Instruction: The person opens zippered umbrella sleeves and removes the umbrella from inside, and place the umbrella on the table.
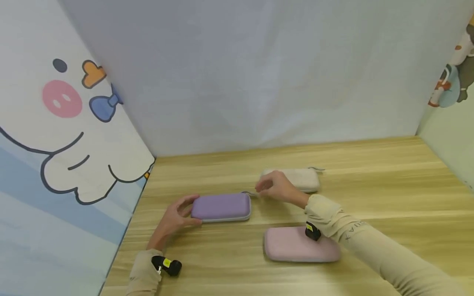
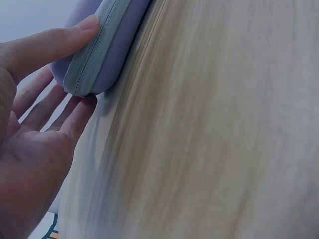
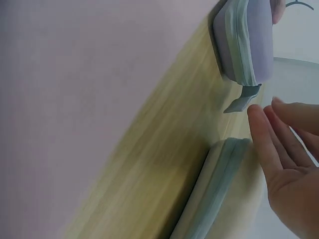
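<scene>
A purple zip case point(image 1: 221, 206) lies flat on the wooden table. My left hand point(image 1: 175, 216) holds its left end, the thumb point(image 2: 87, 24) on the grey zip band and the fingers around the far side and end. From the case's right end sticks a short grey strap point(image 3: 243, 99). Close to that strap is my right hand point(image 1: 275, 188), fingers bent and slightly apart, with nothing seen between them. Behind this hand lies a cream zip case point(image 1: 305, 179), partly hidden by it. Below the right forearm is a pink case point(image 1: 290, 244), partly covered by the sleeve and wrist camera.
The wooden table point(image 1: 214, 263) meets a pale curtain point(image 1: 277, 82) at its back edge. A cartoon-printed panel point(image 1: 107, 144) borders the left side, and a pale green panel point(image 1: 449, 127) the right. The cream case has a small strap point(image 1: 316, 169) at its right end.
</scene>
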### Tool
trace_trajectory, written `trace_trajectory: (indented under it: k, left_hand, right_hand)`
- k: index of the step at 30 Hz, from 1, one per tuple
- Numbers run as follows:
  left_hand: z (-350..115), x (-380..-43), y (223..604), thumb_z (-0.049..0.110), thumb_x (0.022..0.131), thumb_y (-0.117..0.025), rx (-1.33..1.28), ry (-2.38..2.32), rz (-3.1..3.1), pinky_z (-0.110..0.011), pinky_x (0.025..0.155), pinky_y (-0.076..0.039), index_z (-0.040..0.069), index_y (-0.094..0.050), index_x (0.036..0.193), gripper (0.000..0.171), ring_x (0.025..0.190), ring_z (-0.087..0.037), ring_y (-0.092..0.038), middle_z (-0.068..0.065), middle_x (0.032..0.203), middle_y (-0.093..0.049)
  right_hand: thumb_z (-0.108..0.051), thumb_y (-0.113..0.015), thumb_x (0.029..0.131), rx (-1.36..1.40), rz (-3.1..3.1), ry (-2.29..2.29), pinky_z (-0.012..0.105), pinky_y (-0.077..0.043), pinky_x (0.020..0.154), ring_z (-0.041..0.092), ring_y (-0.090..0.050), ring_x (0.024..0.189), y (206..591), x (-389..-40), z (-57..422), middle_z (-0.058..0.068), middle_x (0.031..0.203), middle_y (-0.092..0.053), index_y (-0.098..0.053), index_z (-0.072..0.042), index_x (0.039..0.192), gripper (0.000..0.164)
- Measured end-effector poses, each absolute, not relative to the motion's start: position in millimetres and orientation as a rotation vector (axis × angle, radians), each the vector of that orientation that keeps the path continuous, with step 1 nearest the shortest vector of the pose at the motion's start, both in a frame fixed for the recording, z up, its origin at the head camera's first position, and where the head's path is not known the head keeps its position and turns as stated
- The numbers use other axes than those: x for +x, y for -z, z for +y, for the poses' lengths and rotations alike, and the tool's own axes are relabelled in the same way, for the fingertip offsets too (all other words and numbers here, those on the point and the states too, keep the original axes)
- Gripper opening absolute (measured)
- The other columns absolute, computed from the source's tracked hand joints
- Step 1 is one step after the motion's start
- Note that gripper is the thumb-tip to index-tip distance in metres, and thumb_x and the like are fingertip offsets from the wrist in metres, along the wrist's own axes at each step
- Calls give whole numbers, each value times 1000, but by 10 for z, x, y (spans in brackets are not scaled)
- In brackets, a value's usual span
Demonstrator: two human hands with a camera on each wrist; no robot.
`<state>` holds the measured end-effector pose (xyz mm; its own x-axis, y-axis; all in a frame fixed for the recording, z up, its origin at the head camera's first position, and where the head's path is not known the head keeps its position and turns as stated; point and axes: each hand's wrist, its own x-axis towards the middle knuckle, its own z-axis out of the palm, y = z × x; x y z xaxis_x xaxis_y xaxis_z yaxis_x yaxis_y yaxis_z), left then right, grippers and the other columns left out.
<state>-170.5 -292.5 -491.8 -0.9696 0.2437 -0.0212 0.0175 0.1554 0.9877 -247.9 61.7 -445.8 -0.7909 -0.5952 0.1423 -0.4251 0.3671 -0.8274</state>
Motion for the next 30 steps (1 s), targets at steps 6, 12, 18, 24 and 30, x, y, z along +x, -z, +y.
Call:
trace_trajectory:
  k: [6, 12, 18, 24, 30]
  left_hand:
    - [-2941, -1703, 4918, -6, 63, -83, 227, -1918, 2221, -28, 96, -43, 1, -45, 136, 83, 131, -35, -36, -18, 143, -37]
    - [-2963, -1722, 4929, -6, 63, -83, 229, -1925, 2206, -28, 95, -44, 1, -45, 137, 84, 130, -34, -38, -18, 142, -38]
    - [-2956, -1730, 4943, -5, 62, -84, 236, -1954, 2174, -30, 95, -45, 2, -47, 135, 83, 129, -35, -39, -18, 142, -39]
    - [-2954, -1736, 4966, -4, 62, -85, 278, -1941, 2208, -28, 97, -43, 1, -48, 135, 82, 129, -33, -39, -17, 141, -40]
    - [-2962, -1753, 4988, -5, 61, -85, 271, -1947, 2214, -27, 97, -43, 1, -49, 134, 81, 129, -32, -38, -17, 140, -41]
  right_hand:
    - [2, -74, 76, -911, 2451, 1291, 26, -54, 68, 17, -68, 77, 4467, -2466, 492, 10, 85, -72, -73, 4, 88, 11]
    - [6, -73, 74, -898, 2504, 1232, 25, -54, 70, 17, -68, 76, 4439, -2485, 363, 10, 83, -72, -73, 3, 86, 13]
    - [10, -69, 73, -944, 2524, 1217, 23, -53, 70, 20, -68, 77, 4465, -2538, 241, 13, 84, -71, -71, 5, 87, 14]
    - [13, -64, 75, -1016, 2514, 1171, 24, -53, 72, 22, -68, 80, 4478, -2579, 171, 13, 86, -71, -71, 6, 88, 17]
    - [12, -64, 75, -1057, 2597, 1057, 22, -53, 68, 18, -67, 74, 4468, -2607, 119, 9, 79, -71, -73, 1, 79, 15]
